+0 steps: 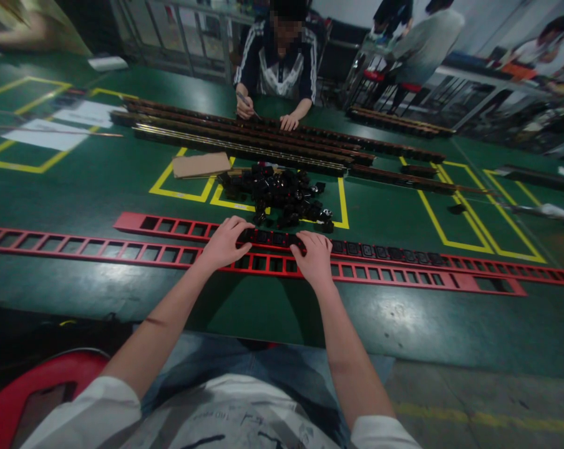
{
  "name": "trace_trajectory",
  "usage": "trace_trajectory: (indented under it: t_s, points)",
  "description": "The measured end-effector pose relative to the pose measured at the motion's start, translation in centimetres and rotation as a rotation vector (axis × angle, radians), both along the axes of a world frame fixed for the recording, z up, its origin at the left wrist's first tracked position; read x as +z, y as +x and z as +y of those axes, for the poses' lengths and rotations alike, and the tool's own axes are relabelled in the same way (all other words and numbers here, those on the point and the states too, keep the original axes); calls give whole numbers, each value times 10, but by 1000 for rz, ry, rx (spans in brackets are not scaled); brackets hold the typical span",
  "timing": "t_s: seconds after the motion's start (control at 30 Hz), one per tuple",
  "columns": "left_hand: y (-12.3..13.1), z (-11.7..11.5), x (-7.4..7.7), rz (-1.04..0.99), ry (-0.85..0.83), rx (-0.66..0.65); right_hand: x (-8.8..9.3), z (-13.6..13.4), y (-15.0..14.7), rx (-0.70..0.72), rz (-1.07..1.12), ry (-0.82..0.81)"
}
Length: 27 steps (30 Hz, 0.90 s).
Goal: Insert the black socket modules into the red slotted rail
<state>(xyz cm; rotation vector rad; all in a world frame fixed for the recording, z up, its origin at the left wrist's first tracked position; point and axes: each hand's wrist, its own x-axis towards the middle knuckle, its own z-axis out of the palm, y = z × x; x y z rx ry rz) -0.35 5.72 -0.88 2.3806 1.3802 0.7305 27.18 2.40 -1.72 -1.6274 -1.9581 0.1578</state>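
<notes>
Two long red metal strips with rectangular cut-outs lie side by side across the green table. My left hand (226, 240) and my right hand (316, 255) both rest on the far red strip (170, 226), fingers curled down onto black socket modules (272, 238) seated in its cut-outs. More black modules fill the strip to the right (385, 252). The near red strip (99, 249) has open slots. A heap of loose black modules (282, 193) lies just beyond my hands.
Long dark strips (244, 137) lie across the table's far side, where a seated person works with a tool (244, 100). A brown cardboard piece (200, 165) sits left of the heap. Yellow floor-tape boxes mark the table. Other people sit at benches in the back right.
</notes>
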Motion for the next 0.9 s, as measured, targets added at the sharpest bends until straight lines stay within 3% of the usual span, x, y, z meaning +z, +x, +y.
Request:
trace_trajectory:
  t_s: [0.9]
  points:
    - [-1,3,-8,11,42,-9,-2,1,1,5,16,30]
